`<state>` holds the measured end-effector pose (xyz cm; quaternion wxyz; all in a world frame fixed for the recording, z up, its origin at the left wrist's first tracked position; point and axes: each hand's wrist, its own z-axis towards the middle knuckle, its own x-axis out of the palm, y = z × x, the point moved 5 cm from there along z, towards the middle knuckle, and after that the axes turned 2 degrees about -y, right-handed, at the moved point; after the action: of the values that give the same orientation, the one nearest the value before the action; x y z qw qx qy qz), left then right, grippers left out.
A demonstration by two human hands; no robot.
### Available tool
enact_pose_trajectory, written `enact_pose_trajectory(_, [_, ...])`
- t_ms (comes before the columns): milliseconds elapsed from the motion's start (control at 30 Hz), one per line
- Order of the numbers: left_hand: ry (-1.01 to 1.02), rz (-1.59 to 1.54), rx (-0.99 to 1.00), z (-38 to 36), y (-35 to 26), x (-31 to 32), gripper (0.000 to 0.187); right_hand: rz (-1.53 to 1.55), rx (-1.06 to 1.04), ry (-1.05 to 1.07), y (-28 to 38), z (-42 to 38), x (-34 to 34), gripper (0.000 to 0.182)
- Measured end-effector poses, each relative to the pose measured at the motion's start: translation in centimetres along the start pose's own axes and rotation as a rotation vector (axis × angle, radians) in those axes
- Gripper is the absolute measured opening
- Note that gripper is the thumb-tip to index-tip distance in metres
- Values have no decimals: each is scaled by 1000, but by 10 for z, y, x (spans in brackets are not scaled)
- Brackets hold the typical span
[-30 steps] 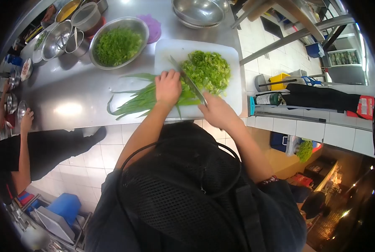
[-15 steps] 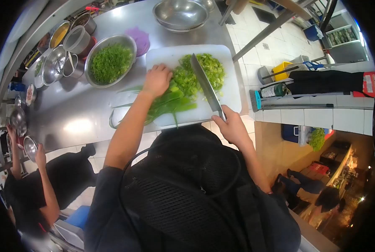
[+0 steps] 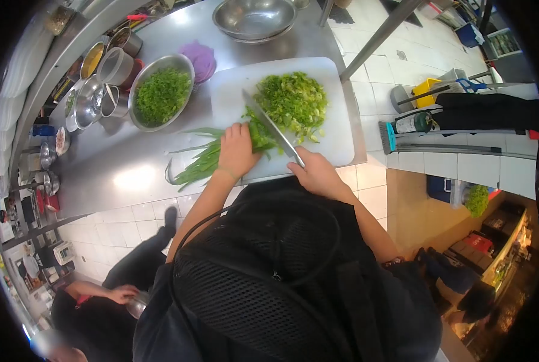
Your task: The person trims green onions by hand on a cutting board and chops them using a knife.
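Observation:
My right hand is closed round the handle of a kitchen knife, whose blade lies slantwise between the chopped greens and my left hand. My left hand presses down with curled fingers on a bunch of long green onion leaves. Their uncut ends stick out to the left, past the edge of the white cutting board. To the right of the blade, chopped green onion is heaped on the board. Finely cut greens fill a steel bowl left of the board.
Stacked steel bowls stand at the back of the steel table. A purple cloth-like thing lies beside the greens bowl. Pots and a plastic tub line the left. A co-worker holds a bowl at lower left.
My knife has moved left and lower, away from the top of the heap to beside my left hand. My left hand has shifted down and right on the leaves. The co-worker has moved nearer.

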<state>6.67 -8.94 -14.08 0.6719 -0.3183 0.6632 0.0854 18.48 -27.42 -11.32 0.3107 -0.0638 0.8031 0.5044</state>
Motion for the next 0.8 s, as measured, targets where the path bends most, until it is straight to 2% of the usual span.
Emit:
enact_pose_trajectory(33, [8, -16, 27, -1, 2, 1, 83, 2, -4, 1, -4, 7, 4, 31])
enact_pose_trajectory(167, [4, -71, 42, 5, 21, 12, 72, 1, -82, -36, -26, 23, 9, 30])
enact_pose_trajectory(233, [-85, -189, 85, 11, 25, 11, 61, 26, -88, -65, -29, 23, 0, 31])
enact_pose_trajectory(333, [-170, -176, 90, 24, 13, 18, 60, 0, -23, -96, -32, 19, -12, 31])
enact_pose_trajectory(433, [-248, -130, -12, 27, -6, 22, 67, -80, -13, -82, -30, 20, -13, 33])
enact_pose_trajectory(667, [-219, -112, 32, 11, -20, 9, 88, -15, -13, -76, -35, 18, -6, 33])
enact_pose_trajectory(733, [-288, -141, 90, 12, -17, 4, 71, -3, -18, -50, -33, 15, -10, 34])
enact_pose_trajectory(767, [-286, -143, 98, 16, -16, 6, 71, -12, -29, -45, -31, 14, -10, 35])
enact_pose_trajectory(800, [-330, -290, 86, 22, -11, 8, 56, -24, -43, -36, -28, 13, -10, 36])
